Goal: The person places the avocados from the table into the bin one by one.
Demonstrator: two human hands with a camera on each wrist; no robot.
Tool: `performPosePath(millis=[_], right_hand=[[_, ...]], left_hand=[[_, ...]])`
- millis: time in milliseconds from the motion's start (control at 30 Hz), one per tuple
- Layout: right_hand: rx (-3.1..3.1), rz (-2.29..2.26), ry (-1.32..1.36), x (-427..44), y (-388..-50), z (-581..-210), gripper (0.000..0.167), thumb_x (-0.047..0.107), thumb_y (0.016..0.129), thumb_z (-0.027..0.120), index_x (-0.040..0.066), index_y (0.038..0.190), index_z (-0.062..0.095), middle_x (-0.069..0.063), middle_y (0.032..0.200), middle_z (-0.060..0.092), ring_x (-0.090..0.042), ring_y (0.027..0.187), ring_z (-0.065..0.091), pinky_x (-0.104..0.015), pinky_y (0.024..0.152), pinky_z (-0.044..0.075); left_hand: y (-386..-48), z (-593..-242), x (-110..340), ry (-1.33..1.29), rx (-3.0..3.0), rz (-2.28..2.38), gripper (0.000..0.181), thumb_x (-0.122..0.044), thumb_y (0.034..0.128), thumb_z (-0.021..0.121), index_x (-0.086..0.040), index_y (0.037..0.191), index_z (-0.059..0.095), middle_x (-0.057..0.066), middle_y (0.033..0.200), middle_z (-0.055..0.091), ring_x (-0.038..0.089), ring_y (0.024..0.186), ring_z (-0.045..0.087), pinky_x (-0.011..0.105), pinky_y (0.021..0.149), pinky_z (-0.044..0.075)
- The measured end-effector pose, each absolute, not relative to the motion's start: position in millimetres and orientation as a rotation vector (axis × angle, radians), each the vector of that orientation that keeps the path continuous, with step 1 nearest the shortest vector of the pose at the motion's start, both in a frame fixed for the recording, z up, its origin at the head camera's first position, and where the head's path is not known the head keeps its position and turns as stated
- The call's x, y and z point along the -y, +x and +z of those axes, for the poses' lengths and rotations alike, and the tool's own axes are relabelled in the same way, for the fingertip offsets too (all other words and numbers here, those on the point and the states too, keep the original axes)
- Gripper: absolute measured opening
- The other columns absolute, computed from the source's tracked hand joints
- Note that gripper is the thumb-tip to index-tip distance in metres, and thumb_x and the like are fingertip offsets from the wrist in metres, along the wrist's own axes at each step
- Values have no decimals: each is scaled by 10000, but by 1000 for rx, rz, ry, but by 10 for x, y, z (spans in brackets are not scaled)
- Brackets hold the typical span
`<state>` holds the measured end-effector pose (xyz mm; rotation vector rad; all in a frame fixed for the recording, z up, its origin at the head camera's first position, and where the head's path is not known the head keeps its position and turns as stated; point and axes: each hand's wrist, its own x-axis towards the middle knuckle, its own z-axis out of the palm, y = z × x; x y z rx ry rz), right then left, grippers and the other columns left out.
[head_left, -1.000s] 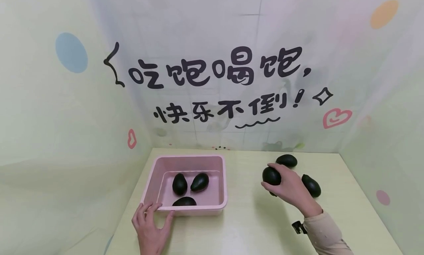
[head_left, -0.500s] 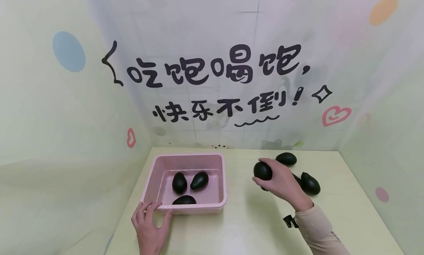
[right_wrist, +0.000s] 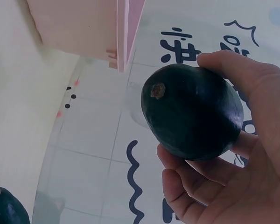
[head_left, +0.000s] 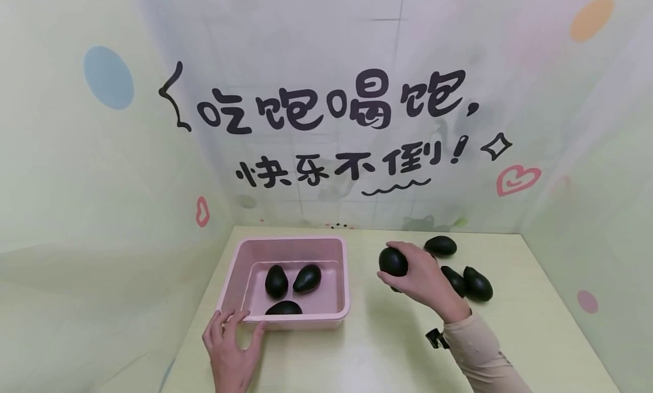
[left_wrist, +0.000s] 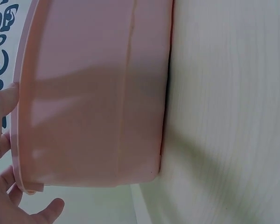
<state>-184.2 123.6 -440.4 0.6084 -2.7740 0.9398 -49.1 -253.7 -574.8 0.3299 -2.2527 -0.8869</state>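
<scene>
In the head view, my right hand (head_left: 420,277) holds a dark green avocado (head_left: 393,262) above the table, between the bin and the loose fruit. Thumb and fingers curl round this avocado in the right wrist view, and its stem scar shows. My left hand (head_left: 229,347) grips the near left corner of a pink plastic bin (head_left: 322,320), fingertips over the rim and thumb at its front. Three avocados lie inside the bin: one on the left (head_left: 276,282), one on the right (head_left: 307,279), and a near one (head_left: 284,308) partly hidden by the front wall.
Three more avocados lie on the pale table (head_left: 357,359) at the right: one at the back (head_left: 441,246), another (head_left: 478,284) farther right, and one (head_left: 453,280) partly behind my right hand. A printed curtain (head_left: 357,41) encloses the back and sides.
My right hand has moved left with the avocado, toward the bin, uncovering another avocado on the table. The left hand and bin have stayed in place.
</scene>
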Motion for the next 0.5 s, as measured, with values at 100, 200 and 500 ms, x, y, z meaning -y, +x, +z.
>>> performPosePath(millis=[100,200,500], right_hand=[[2771,932,618,-1197,-1845,-4404,655,344,871,860,43,1412,647,-170,1392,699,-366,1256,680,-537,1011,602],[2760,922,636,-1159,-1847,-4402,656,343,865,865,42,1407,650,-171,1378,706,-364,1251,683,-530,1003,607],[2766,935,683,-1030,-1845,-4374,664,352,866,863,42,1412,647,-160,1369,711,-331,1204,705,-491,956,629]], left_hand=[[-493,-5739,2534,328,2252,-887,428,-189,782,911,-83,1151,721,212,1356,573,491,1453,351,771,1045,394],[-499,-5734,2532,328,2251,-889,425,-197,786,908,-85,1152,723,210,1360,573,485,1454,350,773,1051,389],[-501,-5759,2536,334,2257,-883,424,-185,790,904,-62,1154,724,213,1354,566,499,1449,343,781,1047,388]])
